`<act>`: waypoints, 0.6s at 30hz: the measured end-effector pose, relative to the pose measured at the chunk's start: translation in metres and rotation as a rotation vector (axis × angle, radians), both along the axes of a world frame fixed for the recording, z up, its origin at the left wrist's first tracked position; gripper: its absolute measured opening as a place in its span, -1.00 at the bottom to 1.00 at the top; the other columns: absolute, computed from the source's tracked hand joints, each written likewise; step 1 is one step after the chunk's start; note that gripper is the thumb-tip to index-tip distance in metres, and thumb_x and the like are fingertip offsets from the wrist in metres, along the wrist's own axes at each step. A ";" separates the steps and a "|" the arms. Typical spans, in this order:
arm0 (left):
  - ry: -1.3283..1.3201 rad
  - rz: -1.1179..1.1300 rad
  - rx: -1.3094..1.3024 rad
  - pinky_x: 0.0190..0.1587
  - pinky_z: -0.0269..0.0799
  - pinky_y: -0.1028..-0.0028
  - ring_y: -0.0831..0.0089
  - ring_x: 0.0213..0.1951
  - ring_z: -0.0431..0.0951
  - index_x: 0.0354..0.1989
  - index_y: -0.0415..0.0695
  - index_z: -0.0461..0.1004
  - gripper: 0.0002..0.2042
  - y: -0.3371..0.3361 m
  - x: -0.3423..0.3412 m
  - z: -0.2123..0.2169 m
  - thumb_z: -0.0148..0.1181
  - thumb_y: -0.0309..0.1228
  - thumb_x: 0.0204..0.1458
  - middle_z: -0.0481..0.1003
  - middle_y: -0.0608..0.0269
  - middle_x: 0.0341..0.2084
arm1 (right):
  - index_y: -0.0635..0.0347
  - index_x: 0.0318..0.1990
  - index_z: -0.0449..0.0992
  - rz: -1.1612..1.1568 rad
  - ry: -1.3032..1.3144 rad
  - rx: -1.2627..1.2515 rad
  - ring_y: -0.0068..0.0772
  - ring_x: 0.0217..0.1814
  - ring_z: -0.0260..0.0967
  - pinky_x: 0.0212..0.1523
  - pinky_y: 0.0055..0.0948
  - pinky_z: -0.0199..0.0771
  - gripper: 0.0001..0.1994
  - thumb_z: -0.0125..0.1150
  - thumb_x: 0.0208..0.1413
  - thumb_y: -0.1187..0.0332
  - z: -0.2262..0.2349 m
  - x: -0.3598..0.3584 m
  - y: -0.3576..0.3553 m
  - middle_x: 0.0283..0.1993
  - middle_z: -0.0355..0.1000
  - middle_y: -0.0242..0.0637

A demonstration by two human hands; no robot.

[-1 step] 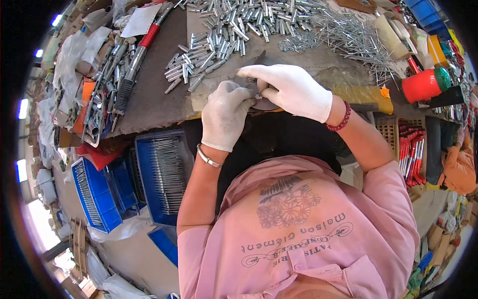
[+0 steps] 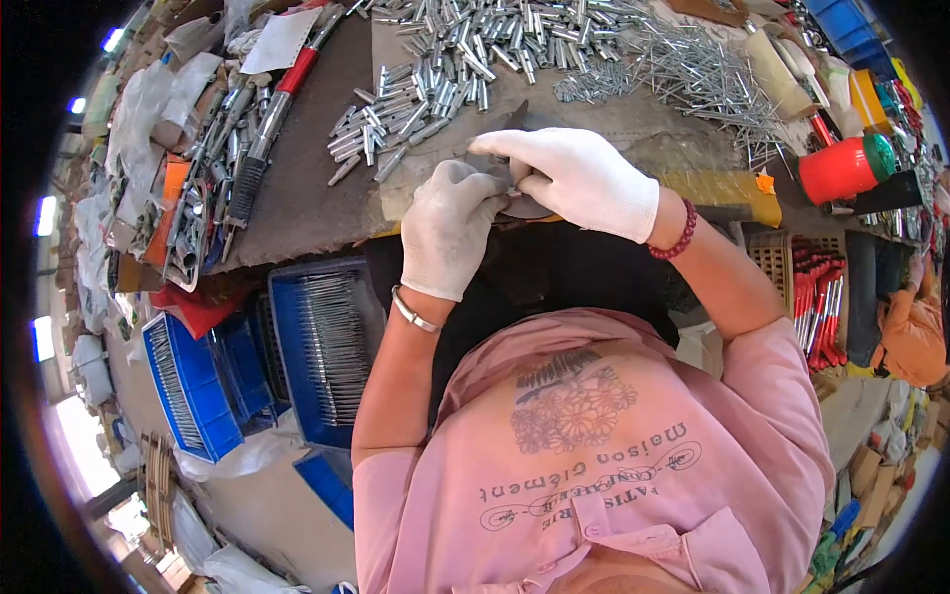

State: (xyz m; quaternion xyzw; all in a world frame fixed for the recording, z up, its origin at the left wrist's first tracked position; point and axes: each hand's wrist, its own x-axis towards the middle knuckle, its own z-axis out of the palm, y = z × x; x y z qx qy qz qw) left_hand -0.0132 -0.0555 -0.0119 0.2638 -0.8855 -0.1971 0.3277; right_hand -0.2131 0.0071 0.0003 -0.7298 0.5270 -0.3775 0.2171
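Observation:
My left hand [image 2: 447, 226], in a white glove, is closed in a pinch near the front edge of the workbench [image 2: 307, 188]. My right hand [image 2: 586, 183], also gloved, meets it fingertip to fingertip, its thumb and fingers curled together. A small bit of metal shows between them, too covered to name. Beneath the fingers lies a dark, rounded metal piece [image 2: 526, 208], partly hidden by the gloves. Beyond my hands a heap of short silvery metal tubes [image 2: 475, 49] is spread out. Thin metal rods [image 2: 708, 84] lie in a pile to its right.
Blue bins [image 2: 315, 342] of thin metal rods stand below the bench at left. A red jar with a green lid [image 2: 841, 170] lies at right, above a crate of red-handled tools [image 2: 816, 307]. Tools and plastic bags [image 2: 148, 109] crowd the left side. Another person [image 2: 912, 337] is at far right.

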 end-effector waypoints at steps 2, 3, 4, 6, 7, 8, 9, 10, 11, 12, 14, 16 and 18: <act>0.022 -0.004 -0.002 -0.20 0.54 0.18 0.10 -0.22 0.61 -0.27 0.00 0.69 -0.85 0.000 0.000 -0.001 0.43 -0.47 -0.05 0.54 0.23 -0.30 | -0.04 0.31 0.48 0.005 0.046 -0.002 -0.02 -0.23 0.54 -0.16 -0.15 0.55 -0.45 0.20 0.11 0.55 0.002 0.001 -0.002 -0.31 0.54 -0.19; 0.043 -0.008 -0.004 -0.19 0.55 0.18 0.09 -0.22 0.61 -0.27 -0.01 0.69 -0.85 0.000 0.000 -0.001 0.44 -0.47 -0.05 0.55 0.23 -0.29 | -0.04 0.30 0.48 0.011 0.092 -0.003 0.01 -0.21 0.55 -0.15 -0.13 0.56 -0.46 0.21 0.12 0.54 0.003 0.001 -0.002 -0.31 0.55 -0.17; 0.041 -0.008 -0.006 -0.19 0.55 0.18 0.09 -0.22 0.61 -0.27 -0.01 0.69 -0.85 -0.001 0.000 -0.002 0.44 -0.47 -0.05 0.55 0.23 -0.29 | -0.04 0.30 0.48 0.010 0.091 -0.004 0.01 -0.21 0.55 -0.15 -0.13 0.56 -0.46 0.21 0.12 0.54 0.005 0.003 -0.003 -0.31 0.55 -0.17; -0.012 0.030 0.002 -0.19 0.55 0.19 0.08 -0.21 0.62 -0.29 -0.03 0.69 -0.86 0.000 0.000 -0.008 0.45 -0.47 -0.05 0.55 0.22 -0.29 | -0.03 0.28 0.47 0.030 0.292 -0.153 0.01 -0.18 0.57 -0.14 -0.12 0.57 -0.49 0.22 0.13 0.50 0.013 0.009 -0.002 -0.29 0.56 -0.14; -0.014 0.030 0.001 -0.19 0.55 0.19 0.08 -0.21 0.62 -0.29 -0.03 0.69 -0.86 0.000 0.001 -0.012 0.45 -0.47 -0.05 0.55 0.22 -0.29 | -0.03 0.26 0.46 0.034 0.379 -0.151 0.00 -0.18 0.57 -0.13 -0.12 0.57 -0.50 0.25 0.13 0.48 0.020 0.013 -0.001 -0.28 0.56 -0.15; 0.009 0.050 0.011 -0.19 0.55 0.19 0.08 -0.21 0.62 -0.30 -0.04 0.69 -0.86 -0.001 0.000 -0.015 0.45 -0.47 -0.06 0.55 0.21 -0.30 | -0.02 0.25 0.45 0.036 0.466 -0.149 -0.01 -0.18 0.58 -0.13 -0.12 0.58 -0.50 0.27 0.12 0.45 0.028 0.019 0.002 -0.27 0.56 -0.16; 0.033 0.069 0.021 -0.19 0.55 0.20 0.07 -0.21 0.62 -0.31 -0.04 0.69 -0.87 -0.001 0.000 -0.017 0.45 -0.47 -0.06 0.55 0.20 -0.31 | -0.01 0.24 0.45 0.001 0.571 -0.112 -0.03 -0.16 0.58 -0.12 -0.13 0.58 -0.49 0.32 0.09 0.43 0.030 0.024 0.004 -0.25 0.56 -0.19; 0.032 0.068 0.021 -0.19 0.55 0.20 0.07 -0.21 0.62 -0.31 -0.04 0.69 -0.87 0.000 0.001 -0.018 0.45 -0.47 -0.06 0.55 0.20 -0.31 | -0.01 0.24 0.45 -0.001 0.569 -0.111 -0.03 -0.16 0.58 -0.12 -0.13 0.58 -0.49 0.32 0.09 0.43 0.028 0.024 0.006 -0.25 0.56 -0.19; 0.046 0.035 0.032 -0.20 0.54 0.21 0.08 -0.22 0.62 -0.32 -0.05 0.69 -0.88 -0.001 0.000 -0.013 0.46 -0.47 -0.06 0.55 0.19 -0.32 | -0.01 0.23 0.45 -0.061 0.547 -0.114 -0.03 -0.15 0.57 -0.12 -0.12 0.59 -0.49 0.34 0.07 0.42 0.027 0.021 0.008 -0.24 0.56 -0.21; 0.060 0.003 0.044 -0.20 0.53 0.22 0.08 -0.23 0.62 -0.32 -0.05 0.69 -0.88 -0.001 -0.001 -0.009 0.46 -0.47 -0.05 0.55 0.19 -0.32 | -0.02 0.22 0.45 -0.120 0.525 -0.116 -0.04 -0.14 0.57 -0.11 -0.12 0.59 -0.49 0.35 0.06 0.41 0.026 0.017 0.011 -0.23 0.55 -0.22; 0.044 0.006 0.040 -0.21 0.53 0.22 0.08 -0.25 0.62 -0.33 -0.05 0.69 -0.89 0.000 -0.002 -0.005 0.47 -0.46 -0.05 0.55 0.19 -0.34 | -0.01 0.20 0.46 -0.281 0.590 -0.096 -0.05 -0.11 0.55 -0.09 -0.12 0.60 -0.51 0.36 0.06 0.41 0.026 -0.005 0.021 -0.19 0.53 -0.21; 0.025 0.019 0.045 -0.21 0.52 0.22 0.09 -0.26 0.61 -0.33 -0.05 0.69 -0.89 0.002 -0.002 -0.005 0.47 -0.46 -0.05 0.54 0.18 -0.35 | 0.04 0.16 0.50 -0.379 0.648 0.008 -0.01 -0.09 0.54 -0.09 -0.13 0.59 -0.55 0.36 0.08 0.42 0.012 -0.027 0.033 -0.17 0.51 -0.18; 0.063 0.005 0.036 -0.23 0.51 0.23 0.10 -0.28 0.61 -0.34 -0.05 0.68 -0.88 -0.003 -0.002 -0.009 0.48 -0.47 -0.06 0.54 0.18 -0.36 | 0.06 0.16 0.51 -0.397 0.574 -0.015 0.02 -0.09 0.53 -0.09 -0.12 0.58 -0.57 0.34 0.09 0.44 -0.001 -0.035 0.040 -0.17 0.50 -0.15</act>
